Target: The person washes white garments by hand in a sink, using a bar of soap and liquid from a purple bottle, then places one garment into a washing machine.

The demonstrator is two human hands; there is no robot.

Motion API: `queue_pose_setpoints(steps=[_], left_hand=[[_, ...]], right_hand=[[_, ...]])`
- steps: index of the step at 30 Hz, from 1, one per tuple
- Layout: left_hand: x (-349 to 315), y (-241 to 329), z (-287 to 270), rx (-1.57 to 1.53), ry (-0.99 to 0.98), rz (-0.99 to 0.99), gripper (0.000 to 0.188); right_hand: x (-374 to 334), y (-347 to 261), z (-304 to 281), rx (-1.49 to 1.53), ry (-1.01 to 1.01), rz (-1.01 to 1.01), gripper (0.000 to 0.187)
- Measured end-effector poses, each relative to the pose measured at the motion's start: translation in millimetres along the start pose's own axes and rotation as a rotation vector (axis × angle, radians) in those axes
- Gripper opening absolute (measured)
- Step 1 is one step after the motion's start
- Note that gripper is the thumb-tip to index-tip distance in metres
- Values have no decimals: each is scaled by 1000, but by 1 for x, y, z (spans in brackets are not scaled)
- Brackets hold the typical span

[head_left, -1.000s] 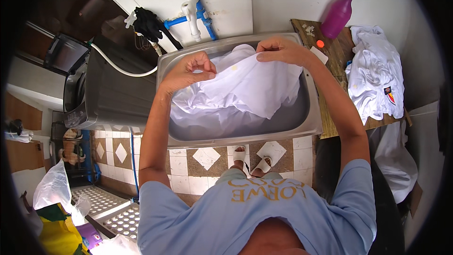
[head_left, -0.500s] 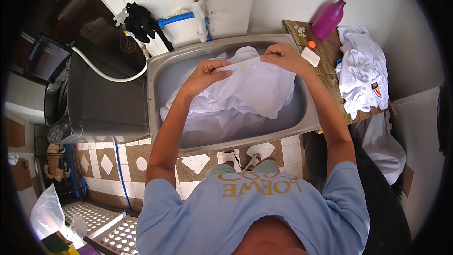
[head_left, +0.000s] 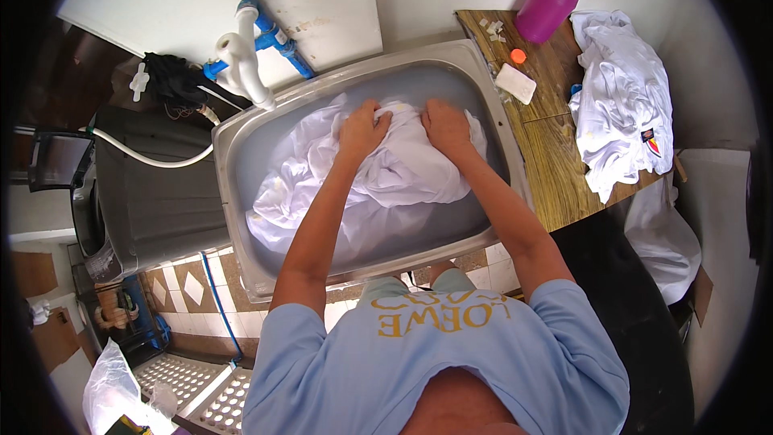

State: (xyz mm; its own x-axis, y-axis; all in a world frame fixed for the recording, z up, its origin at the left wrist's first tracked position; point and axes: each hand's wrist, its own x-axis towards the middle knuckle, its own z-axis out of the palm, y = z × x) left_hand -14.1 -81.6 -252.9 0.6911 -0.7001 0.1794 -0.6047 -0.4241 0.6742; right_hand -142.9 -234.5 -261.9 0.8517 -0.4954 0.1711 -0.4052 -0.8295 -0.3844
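Note:
A soaked white garment (head_left: 419, 165) lies bunched in a grey sink (head_left: 514, 173) of cloudy water, with part of it spread under the surface toward the near left. My left hand (head_left: 362, 134) is closed on the cloth near its far side, thumb to the right. A short way to the right, my right hand (head_left: 446, 124) grips the same cloth, fingers curled down into it. Its fingertips are partly hidden by folds and water. A stretch of bunched fabric lies between the two hands.
Right of the sink, a wooden board (head_left: 551, 169) carries a white soap bar (head_left: 515, 84), an orange cap (head_left: 518, 56), a purple bottle (head_left: 550, 4) and a heap of white clothes (head_left: 620, 97). A white faucet (head_left: 241, 64) overhangs the far left rim. A dark washing machine (head_left: 153, 185) stands left.
Both hands have gone from holding a stretched edge of the garment up to pressing down into the bunched cloth in the water. The whole view has also turned a little.

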Motion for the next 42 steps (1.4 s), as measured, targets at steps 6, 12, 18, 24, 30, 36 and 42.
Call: queue_pose_setpoints(steps=[6, 12, 18, 24, 30, 36, 42], left_hand=[[15, -21, 21, 90, -115, -89, 32], [24, -24, 18, 95, -82, -42, 29], [15, -8, -8, -627, -366, -136, 13], [-8, 28, -29, -967, -313, -371, 21], [-21, 36, -29, -1119, -325, -540, 26], [-34, 25, -21, -1206, -267, -575, 29], [-48, 21, -26, -1359, -191, -614, 30]], right_hand=[[-6, 17, 22, -1, -64, 36, 23], [21, 11, -17, 12, -599, 179, 33], [3, 48, -60, 49, -311, -450, 31], [32, 123, -144, 378, 473, -89, 49], [106, 204, -149, 559, 600, 201, 113], [145, 211, -138, 672, 635, -1, 119], [164, 222, -138, 749, 616, -35, 94]])
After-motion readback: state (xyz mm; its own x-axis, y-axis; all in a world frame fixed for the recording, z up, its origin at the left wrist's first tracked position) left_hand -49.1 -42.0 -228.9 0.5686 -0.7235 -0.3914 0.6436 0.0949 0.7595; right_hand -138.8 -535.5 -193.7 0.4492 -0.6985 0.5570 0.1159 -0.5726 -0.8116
